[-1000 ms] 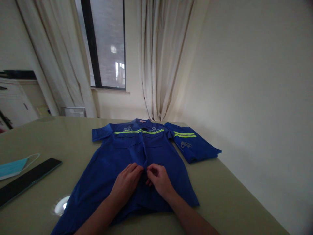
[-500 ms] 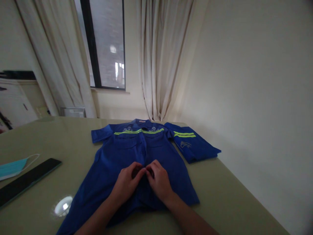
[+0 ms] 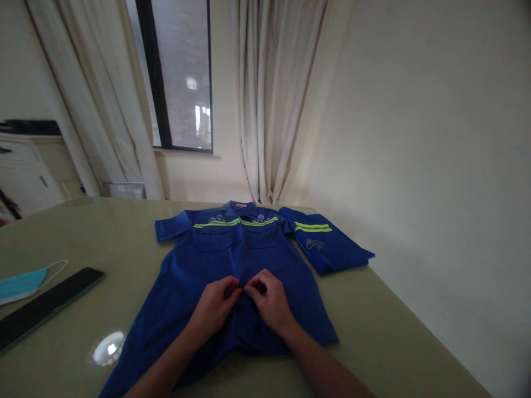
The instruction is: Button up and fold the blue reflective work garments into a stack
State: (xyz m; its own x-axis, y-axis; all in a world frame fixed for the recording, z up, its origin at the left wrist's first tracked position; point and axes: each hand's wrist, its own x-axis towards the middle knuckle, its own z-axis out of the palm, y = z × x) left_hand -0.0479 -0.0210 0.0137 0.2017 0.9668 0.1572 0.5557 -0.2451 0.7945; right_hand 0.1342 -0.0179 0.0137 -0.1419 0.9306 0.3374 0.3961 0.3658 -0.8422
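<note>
A blue short-sleeved work shirt (image 3: 207,260) lies spread on the table, its collar at the far end and its hem towards me. Yellow-green reflective stripes cross its chest. My left hand (image 3: 218,301) pinches the front placket on the lower half of the shirt. Opposite it, my right hand (image 3: 269,298) pinches the same front edge, thumb and forefinger together. The two sets of fingertips are a small gap apart. Whatever button sits between them is too small to make out.
Folded blue clothing (image 3: 327,249) with yellow-green stripes lies at the shirt's right, by the wall. On the left of the glossy green table (image 3: 124,265) are a black phone-like slab (image 3: 50,304) and a light-blue face mask (image 3: 25,284). Curtains and a window stand behind.
My hands have drawn slightly apart at the fingertips, the left one shifting a little left and down. The shirt's front opening looks flatter and more closed above them.
</note>
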